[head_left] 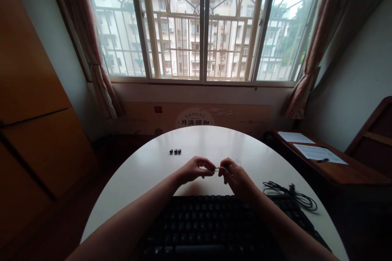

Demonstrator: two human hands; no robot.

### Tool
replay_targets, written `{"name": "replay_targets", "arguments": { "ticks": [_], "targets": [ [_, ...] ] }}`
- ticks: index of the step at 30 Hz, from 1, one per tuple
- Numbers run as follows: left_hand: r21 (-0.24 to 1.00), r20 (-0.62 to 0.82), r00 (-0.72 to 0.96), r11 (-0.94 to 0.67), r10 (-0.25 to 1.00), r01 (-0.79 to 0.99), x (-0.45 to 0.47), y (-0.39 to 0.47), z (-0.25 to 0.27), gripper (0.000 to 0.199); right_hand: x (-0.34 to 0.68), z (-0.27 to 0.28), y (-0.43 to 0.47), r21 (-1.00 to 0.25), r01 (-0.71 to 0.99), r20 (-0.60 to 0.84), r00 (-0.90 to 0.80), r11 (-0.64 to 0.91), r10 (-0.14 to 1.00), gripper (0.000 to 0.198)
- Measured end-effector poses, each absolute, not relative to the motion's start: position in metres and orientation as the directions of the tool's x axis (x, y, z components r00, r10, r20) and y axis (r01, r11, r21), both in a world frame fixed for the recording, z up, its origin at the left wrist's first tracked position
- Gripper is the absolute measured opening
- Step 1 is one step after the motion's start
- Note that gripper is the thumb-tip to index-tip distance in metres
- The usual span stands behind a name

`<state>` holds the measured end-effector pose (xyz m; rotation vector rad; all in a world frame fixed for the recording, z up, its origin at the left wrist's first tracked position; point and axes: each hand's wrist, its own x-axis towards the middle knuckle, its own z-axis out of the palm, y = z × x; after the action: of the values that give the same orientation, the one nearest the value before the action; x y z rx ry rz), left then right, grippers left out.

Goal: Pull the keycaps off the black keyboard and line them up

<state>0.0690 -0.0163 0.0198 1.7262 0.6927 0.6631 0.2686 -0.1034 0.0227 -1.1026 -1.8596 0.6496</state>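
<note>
Above the far edge of a black keyboard [196, 226], my two hands are close together. My left hand [197, 167] pinches a small black keycap [212, 170] between thumb and fingertips. A wire keycap puller [226, 166] with a dark handle is in my right hand [234, 175], fingers closed round it. Thin wire loops stick out to its right, and a short pale length of wire reaches left to the keycap. Three black keycaps [175, 151] sit in a row on the white round table [137, 171], left of and beyond my hands.
A coiled black cable [294, 195] lies over the keyboard's right end and the tabletop. To the right, a wooden bench [346, 173] holds paper sheets [320, 153] and a dark pen [323, 160]. A long printed box [134, 118] stands below the window.
</note>
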Motion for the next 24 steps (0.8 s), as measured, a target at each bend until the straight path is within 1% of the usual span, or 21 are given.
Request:
{"name": "replay_targets", "arguments": {
  "ticks": [5, 8, 11, 13, 14, 16, 18, 21, 24],
  "targets": [
    [0.981, 0.122, 0.64, -0.19, 0.758, 0.038, 0.072, -0.017, 0.023, 0.03, 0.267, 0.021, -0.11, -0.757, 0.431, 0.452, -0.198, 0.491, 0.87, 0.028],
    [0.982, 0.124, 0.629, -0.188, 0.768, 0.036, 0.071, -0.015, 0.023, 0.029, 0.268, 0.019, -0.111, -0.747, 0.439, 0.479, -0.164, 0.498, 0.862, 0.029],
    [0.968, 0.146, 0.576, -0.237, 0.804, 0.086, 0.064, -0.01, 0.031, 0.031, 0.271, 0.017, -0.11, -0.747, 0.447, 0.508, -0.094, 0.492, 0.856, 0.03],
    [0.934, 0.212, 0.541, -0.332, 0.814, 0.134, 0.057, -0.003, 0.042, 0.03, 0.274, 0.016, -0.108, -0.758, 0.439, 0.517, -0.046, 0.482, 0.855, 0.031],
    [0.9, 0.262, 0.535, -0.404, 0.803, 0.166, 0.053, 0.001, 0.05, 0.029, 0.275, 0.016, -0.107, -0.766, 0.432, 0.513, -0.036, 0.476, 0.858, 0.031],
    [0.795, 0.352, 0.544, -0.55, 0.761, 0.256, 0.045, 0.013, 0.066, 0.025, 0.276, 0.016, -0.107, -0.774, 0.426, 0.5, -0.041, 0.468, 0.865, 0.03],
    [0.694, 0.438, 0.51, -0.639, 0.741, 0.332, 0.038, 0.028, 0.079, 0.02, 0.275, 0.015, -0.107, -0.77, 0.437, 0.49, -0.061, 0.465, 0.87, 0.029],
    [0.542, 0.517, 0.448, -0.684, 0.729, 0.488, 0.025, 0.053, 0.087, 0.019, 0.275, 0.012, -0.108, -0.759, 0.457, 0.486, -0.077, 0.464, 0.871, 0.027],
    [0.376, 0.494, 0.471, -0.668, 0.731, 0.642, 0.013, 0.073, 0.076, 0.018, 0.275, 0.009, -0.107, -0.76, 0.468, 0.476, -0.073, 0.451, 0.877, 0.026]
  ]
}}
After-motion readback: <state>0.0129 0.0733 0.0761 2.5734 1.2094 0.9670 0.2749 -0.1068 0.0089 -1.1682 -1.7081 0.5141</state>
